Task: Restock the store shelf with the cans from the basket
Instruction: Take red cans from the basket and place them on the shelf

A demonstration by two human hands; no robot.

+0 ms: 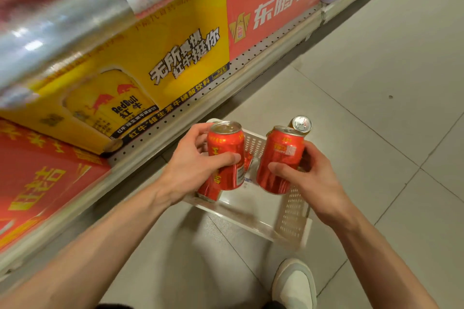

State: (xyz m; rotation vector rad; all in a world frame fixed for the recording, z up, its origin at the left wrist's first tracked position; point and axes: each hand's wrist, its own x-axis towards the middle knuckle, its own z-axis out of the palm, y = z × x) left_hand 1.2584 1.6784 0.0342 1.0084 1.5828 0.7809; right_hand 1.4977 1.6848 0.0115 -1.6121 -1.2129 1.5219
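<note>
- The left hand (193,170) had its grip wrapped tight round one red can (226,155), with what looked like a second can (209,189) tucked beneath it, though blur made that hard to judge.
- The right hand (311,178) was clamped on another red can (281,160), upright, probably so both could go to the shelf (190,118) in one trip.
- The white basket (292,211) sat on the floor (376,83) just beside the shelf, under the hands.
- A gold-sided can (301,124) stood at its far corner; little else showed inside.
</note>
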